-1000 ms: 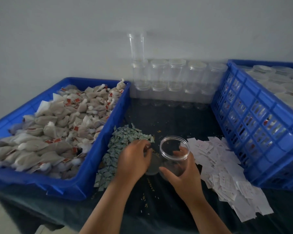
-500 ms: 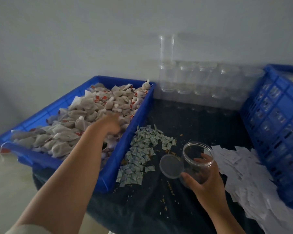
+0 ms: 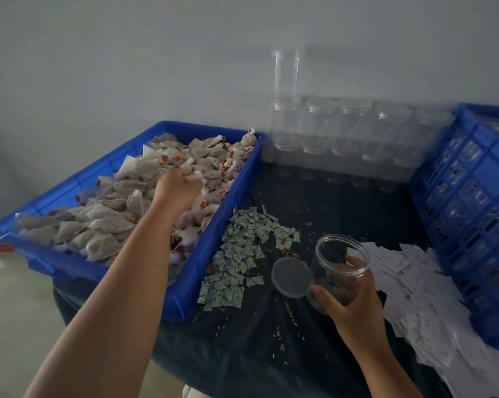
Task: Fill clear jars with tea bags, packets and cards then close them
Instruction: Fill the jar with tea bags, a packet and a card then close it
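Observation:
My right hand (image 3: 350, 297) grips an open clear jar (image 3: 340, 265), tilted toward the left above the dark table. Its clear lid (image 3: 292, 277) lies flat on the table just left of the jar. My left hand (image 3: 179, 186) reaches into the blue tray (image 3: 185, 294) and closes on a bunch of tea bags (image 3: 195, 177) from the heap there. A pile of small green packets (image 3: 242, 248) lies between the tray and the jar. White cards (image 3: 409, 288) are spread to the right of the jar.
Rows of empty clear jars (image 3: 343, 127) stand stacked against the back wall. A tall blue crate (image 3: 472, 214) walls off the right side. Loose grains litter the dark tabletop (image 3: 271, 340). The table's front edge curves near my forearms.
My left hand left the lid beside the jar, swung into the blue tray and closed on tea bags. The camera view turned left. The right hand kept hold of the jar.

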`<action>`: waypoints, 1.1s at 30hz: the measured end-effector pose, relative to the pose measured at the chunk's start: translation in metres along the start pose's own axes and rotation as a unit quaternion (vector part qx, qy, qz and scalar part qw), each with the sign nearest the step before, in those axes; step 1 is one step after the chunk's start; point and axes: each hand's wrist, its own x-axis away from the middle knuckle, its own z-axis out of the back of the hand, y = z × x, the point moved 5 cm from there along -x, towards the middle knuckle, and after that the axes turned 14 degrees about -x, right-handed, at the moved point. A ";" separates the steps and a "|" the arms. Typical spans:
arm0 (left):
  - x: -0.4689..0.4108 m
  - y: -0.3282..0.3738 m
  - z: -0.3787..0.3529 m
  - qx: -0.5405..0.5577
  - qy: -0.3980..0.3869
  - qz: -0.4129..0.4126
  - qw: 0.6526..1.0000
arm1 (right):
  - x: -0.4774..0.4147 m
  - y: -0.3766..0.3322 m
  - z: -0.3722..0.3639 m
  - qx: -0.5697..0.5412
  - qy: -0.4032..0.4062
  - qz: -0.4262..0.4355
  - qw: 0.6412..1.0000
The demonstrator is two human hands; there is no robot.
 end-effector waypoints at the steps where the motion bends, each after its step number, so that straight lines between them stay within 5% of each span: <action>1: 0.004 0.002 0.004 0.066 0.009 0.008 0.998 | 0.000 0.000 0.000 -0.004 -0.001 -0.002 1.000; 16: 0.090 0.149 0.047 0.293 -0.110 -0.259 0.914 | 0.002 -0.005 -0.005 0.005 -0.028 0.007 1.000; 22: 0.124 0.175 0.009 0.349 -0.239 -0.247 0.872 | 0.001 -0.003 -0.004 0.006 -0.039 0.003 0.999; 33: 0.152 0.192 -0.042 0.274 -0.324 -0.264 0.866 | -0.001 -0.006 -0.005 0.004 -0.039 0.024 0.999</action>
